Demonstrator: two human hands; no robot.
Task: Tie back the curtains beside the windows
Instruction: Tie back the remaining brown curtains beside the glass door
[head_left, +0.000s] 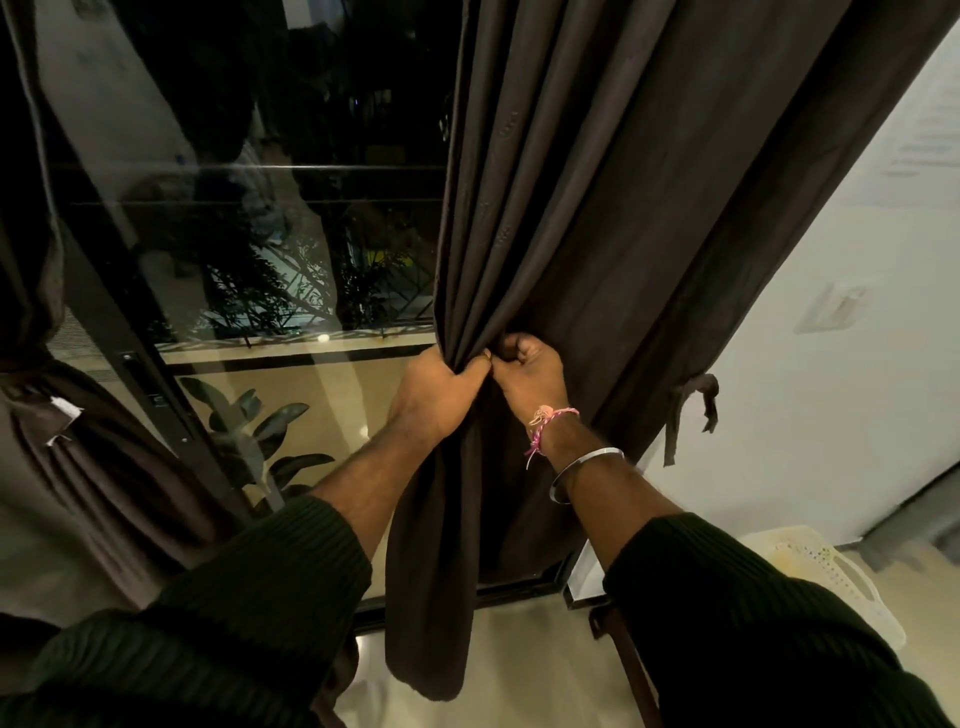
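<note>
Curtain (597, 208), dark brown, hangs from 12 o'clock down through frame centre, bunched into folds at the middle where both hands meet. Left hand (436, 392) grips the gathered folds from the 9 o'clock side, fingers curled tight round the fabric, thumb across the front. Right hand (530, 371) sits just beside it on the 3 o'clock side, touching or nearly touching, fingers curled into the cloth and pinching a fold; fingertips partly hidden in the pleats. Below the hands the curtain's lower part drops loose toward 6 o'clock, its hem near the floor. Tie strap (693, 405), same dark fabric, dangles off the curtain's edge at 3 o'clock, against the white wall (805, 415), apart from both hands. Right wrist carries a pink thread band (548, 421) and a metal bangle (582, 470); both arms in dark ribbed sleeves. Glass door (260, 234) fills 10 to 12 o'clock, dark outside, railing and plants visible through it. Second curtain (78, 441) at 9 o'clock, already cinched. White perforated basket (831, 571) at 4 o'clock on the floor.
</note>
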